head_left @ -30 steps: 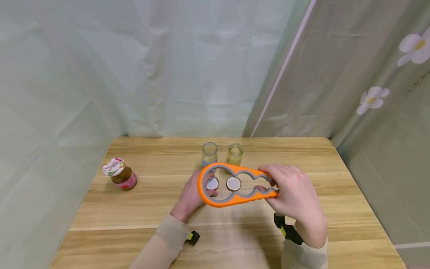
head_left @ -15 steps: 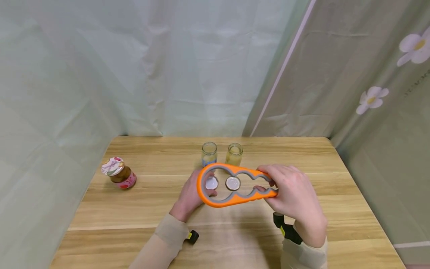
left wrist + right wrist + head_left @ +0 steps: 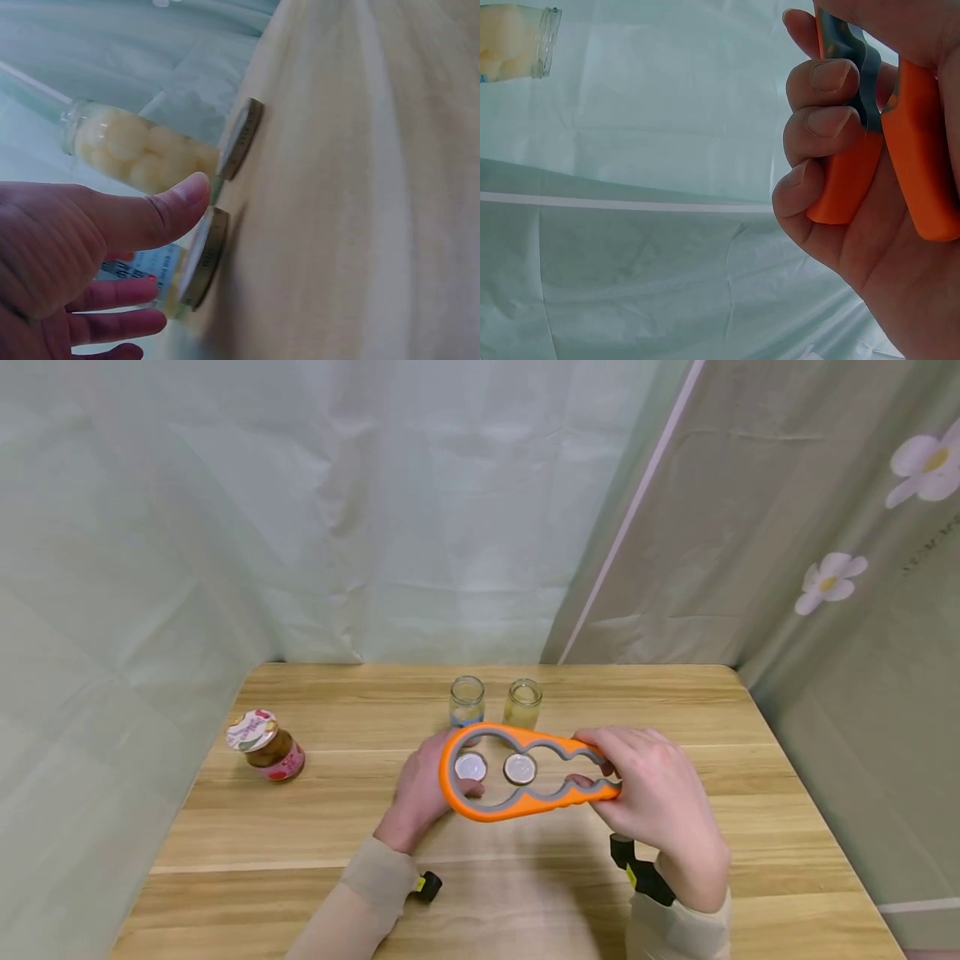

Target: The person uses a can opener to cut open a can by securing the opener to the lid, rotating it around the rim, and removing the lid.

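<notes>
In the head view my right hand grips the two handles of an orange jar opener with grey inner edges. The right wrist view shows curled fingers round one handle. Held above the table, the opener partly covers my left hand. That hand is around a jar lid, its white inside facing up. In the left wrist view, my thumb and fingers are spread beside this lid, with no pinch visible. A second lid lies to its right.
Two uncovered glass jars stand behind the lids: one with a blue label, the other beside it. Pale round pieces fill a jar in the left wrist view. A capped jar with a pink label stands left on the wooden table.
My left hand has shifted slightly left, and its fingers have eased away from the near lid. The right hand and the jar opener stay nearly still.
</notes>
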### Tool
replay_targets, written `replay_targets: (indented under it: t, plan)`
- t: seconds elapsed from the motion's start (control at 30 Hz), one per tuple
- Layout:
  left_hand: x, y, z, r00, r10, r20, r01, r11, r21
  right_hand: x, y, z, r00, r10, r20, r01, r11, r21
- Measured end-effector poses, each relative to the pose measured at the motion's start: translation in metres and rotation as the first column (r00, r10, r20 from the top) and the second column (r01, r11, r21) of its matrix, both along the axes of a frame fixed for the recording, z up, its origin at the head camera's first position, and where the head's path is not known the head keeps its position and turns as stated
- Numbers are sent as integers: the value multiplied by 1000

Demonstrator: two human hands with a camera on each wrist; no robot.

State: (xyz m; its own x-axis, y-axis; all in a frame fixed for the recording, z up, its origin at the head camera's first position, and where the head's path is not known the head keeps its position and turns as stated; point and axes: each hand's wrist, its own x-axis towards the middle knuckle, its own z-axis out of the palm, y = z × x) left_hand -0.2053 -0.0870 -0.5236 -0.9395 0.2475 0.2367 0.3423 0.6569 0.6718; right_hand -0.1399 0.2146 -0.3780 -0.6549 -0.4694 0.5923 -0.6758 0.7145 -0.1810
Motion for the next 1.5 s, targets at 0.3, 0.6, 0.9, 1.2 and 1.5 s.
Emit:
replay_targets:
  t: [0.3, 0.6, 0.9, 1.2, 1.5]
  plan:
    - [2, -4, 21, 1000, -15, 15, 16, 995, -101, 1, -1, 1, 1000, -4, 1, 4, 1000, 5]
    - [2, -9, 42, 991, 65, 114, -54, 994, -95, 3, -1, 1, 1000, -12, 21, 11, 1000, 21]
    - [6, -19, 65, 991, 61, 123, -70, 995, 67, 2, 0, 1, 1000, -8, 15, 8, 1000, 18]
    - [19, -43, 83, 991, 124, 49, -131, 977, 169, 1, -1, 1, 1000, 8, 12, -8, 1000, 21]
    - [25, -90, 96, 939, 268, -217, -215, 947, 238, 1, -2, 1, 1000, 15, 2, -15, 1000, 17]
